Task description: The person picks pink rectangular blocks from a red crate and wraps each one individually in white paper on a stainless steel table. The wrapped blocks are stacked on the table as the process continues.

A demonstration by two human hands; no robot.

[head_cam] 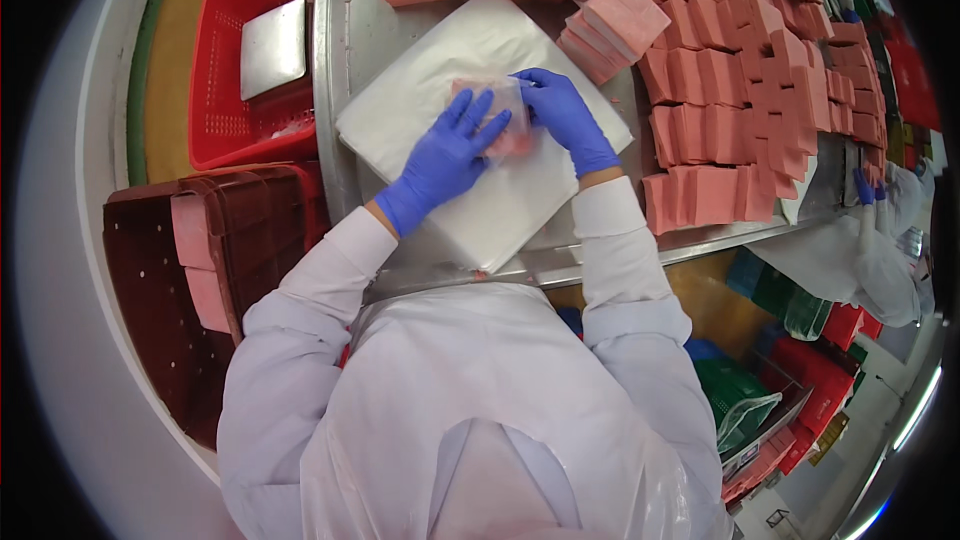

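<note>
A small pink slab (466, 85) under clear plastic film (513, 94) lies on a stack of white plastic sheets (480, 217), which is turned cornerwise on the steel table. My left hand (442, 154), in a blue glove, rests over the slab with its fingers apart and hides part of it. At the slab's right side my right hand (559, 112), gloved the same way, pinches the film's edge between thumb and fingers. Just beyond this hand, a leaning pile of wrapped pink slabs (626, 19) touches the sheets' far right side.
Rows of pink slabs (712, 82) cover the table's right side. A red crate (214, 97) with a metal plate (274, 49) stands left, beyond the steel table's raised rim (322, 75). Nearer is a brown crate (150, 315) beside pink slabs. A co-worker (885, 262) is at far right.
</note>
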